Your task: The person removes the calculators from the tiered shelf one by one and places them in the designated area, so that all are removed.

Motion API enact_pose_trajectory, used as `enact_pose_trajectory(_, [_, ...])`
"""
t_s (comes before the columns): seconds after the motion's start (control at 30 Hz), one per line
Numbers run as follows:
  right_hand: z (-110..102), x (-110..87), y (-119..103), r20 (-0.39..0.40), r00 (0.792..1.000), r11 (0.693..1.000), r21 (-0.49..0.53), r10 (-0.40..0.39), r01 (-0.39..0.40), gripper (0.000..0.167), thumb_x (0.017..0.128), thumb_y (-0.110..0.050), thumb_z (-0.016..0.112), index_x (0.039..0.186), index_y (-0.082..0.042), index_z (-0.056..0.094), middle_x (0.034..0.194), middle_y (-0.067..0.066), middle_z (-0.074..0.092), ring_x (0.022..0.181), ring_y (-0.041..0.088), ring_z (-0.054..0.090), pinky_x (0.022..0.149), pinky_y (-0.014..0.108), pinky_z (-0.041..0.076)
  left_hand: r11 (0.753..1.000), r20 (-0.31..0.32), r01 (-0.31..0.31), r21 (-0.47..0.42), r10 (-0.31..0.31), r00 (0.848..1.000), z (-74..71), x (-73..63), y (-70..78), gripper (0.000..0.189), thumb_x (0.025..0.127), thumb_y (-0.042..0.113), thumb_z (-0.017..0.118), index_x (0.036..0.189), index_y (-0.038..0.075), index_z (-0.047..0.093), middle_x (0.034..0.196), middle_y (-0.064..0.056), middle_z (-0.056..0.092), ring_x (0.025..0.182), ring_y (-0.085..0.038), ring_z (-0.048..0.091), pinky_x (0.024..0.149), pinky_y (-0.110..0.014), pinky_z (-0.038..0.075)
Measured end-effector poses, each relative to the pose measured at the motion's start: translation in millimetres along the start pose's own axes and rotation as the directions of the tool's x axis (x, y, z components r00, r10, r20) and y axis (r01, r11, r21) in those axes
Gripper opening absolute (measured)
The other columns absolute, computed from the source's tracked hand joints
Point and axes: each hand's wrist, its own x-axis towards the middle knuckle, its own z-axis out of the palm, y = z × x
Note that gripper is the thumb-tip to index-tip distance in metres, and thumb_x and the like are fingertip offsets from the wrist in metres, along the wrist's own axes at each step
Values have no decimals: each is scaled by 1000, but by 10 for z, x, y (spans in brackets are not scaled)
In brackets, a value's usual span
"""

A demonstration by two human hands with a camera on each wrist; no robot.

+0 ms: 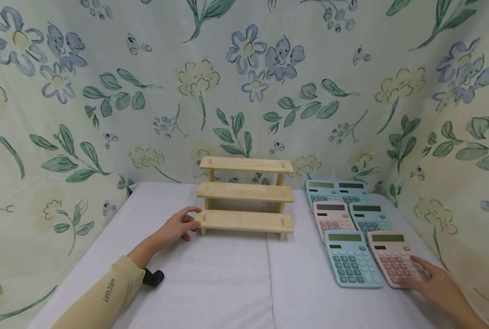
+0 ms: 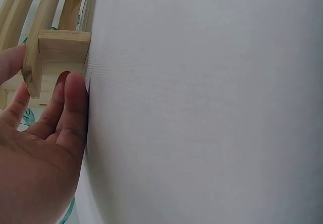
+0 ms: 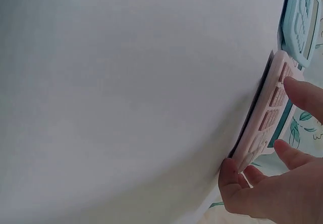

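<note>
A three-tier wooden display stand [image 1: 244, 221] stands on the white cloth near the back. My left hand [image 1: 180, 225] holds the left end of its lowest shelf; in the left wrist view the thumb [image 2: 11, 62] lies on one side of the board end and the other fingers on the far side and below. At the right front lies a pink calculator [image 1: 390, 246], face up. My right hand [image 1: 433, 283] is spread about its lower right corner. In the right wrist view the thumb [image 3: 305, 95] overlaps the keys and the other fingertips [image 3: 229, 168] are at the edge.
Beside the pink calculator lies a blue calculator [image 1: 349, 260]. Behind them are another pink one [image 1: 332, 217] and several blue ones, such as this blue calculator [image 1: 369, 218], in two columns. A floral curtain [image 1: 244, 123] encloses the white table [image 1: 219, 278] at the back and sides.
</note>
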Motion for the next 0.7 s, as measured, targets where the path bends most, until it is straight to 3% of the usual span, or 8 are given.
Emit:
enact_pose_trajectory(0.2, [52, 10, -5, -5, 1000, 1000, -17, -17, 17, 114, 78, -49, 82, 156, 4, 17, 154, 42, 10, 140, 64, 7, 108, 74, 14, 1000, 7, 0, -7, 0, 1000, -17, -17, -12, 55, 95, 37, 69, 144, 23, 46, 106, -10, 66, 83, -23, 62, 70, -35, 55])
enact_pose_trajectory(0.3, [66, 9, -9, -11, 998, 997, -34, -64, 63, 110, 79, -44, 82, 155, 5, 20, 153, 43, 12, 139, 64, 9, 108, 74, 15, 1000, 1, -2, -3, 2, 1000, -23, -19, -13, 55, 95, 38, 69, 143, 24, 47, 106, -10, 65, 81, -24, 62, 70, -35, 55])
enact_pose_trajectory(0.47, [95, -6, -24, -24, 994, 993, -36, -111, 110, 107, 80, -43, 82, 154, 5, 22, 151, 43, 13, 139, 65, 10, 108, 74, 15, 1000, -8, 7, 5, -7, 1000, -29, -25, -14, 56, 95, 39, 69, 143, 24, 47, 107, -10, 65, 82, -23, 62, 70, -34, 55])
enact_pose_trajectory(0.7, [100, -32, -50, 4, 995, 995, -16, -102, 102, 108, 80, -43, 81, 155, 4, 20, 153, 43, 11, 139, 65, 7, 108, 74, 16, 1000, 8, -11, -23, 11, 1000, -23, -46, -5, 54, 95, 35, 69, 143, 22, 48, 106, -10, 65, 87, -23, 62, 69, -35, 55])
